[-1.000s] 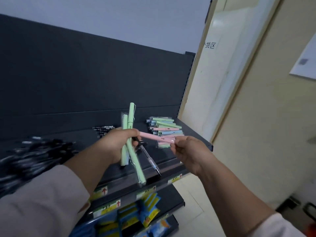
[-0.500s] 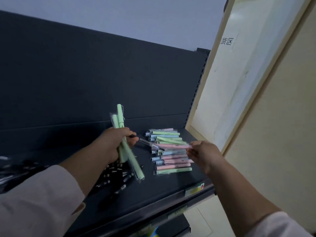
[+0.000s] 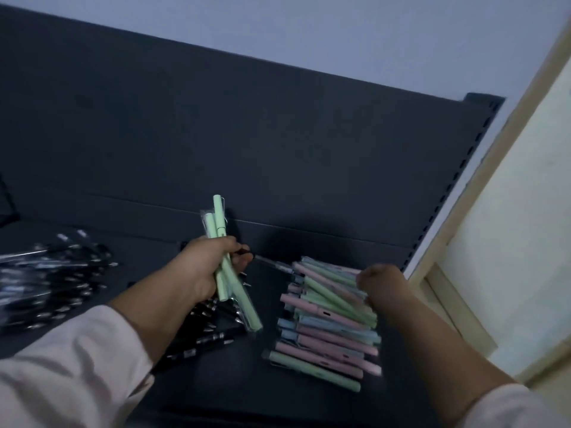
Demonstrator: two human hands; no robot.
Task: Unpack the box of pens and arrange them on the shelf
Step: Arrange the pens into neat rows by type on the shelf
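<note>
Right hand (image 3: 381, 284) reached right edge of pen pile (image 3: 327, 333), fingers unclear; left hand (image 3: 200, 267) grips green pens (image 3: 220, 231).

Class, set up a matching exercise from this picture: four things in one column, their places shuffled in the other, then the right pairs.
1 green pens
2 pastel pen pile
3 black pens
4 right hand

A left part of the shelf
B at the pile's right edge
C gripped in the left hand
D lying right of the left hand

Pairs: 1-C, 2-D, 3-A, 4-B
</note>
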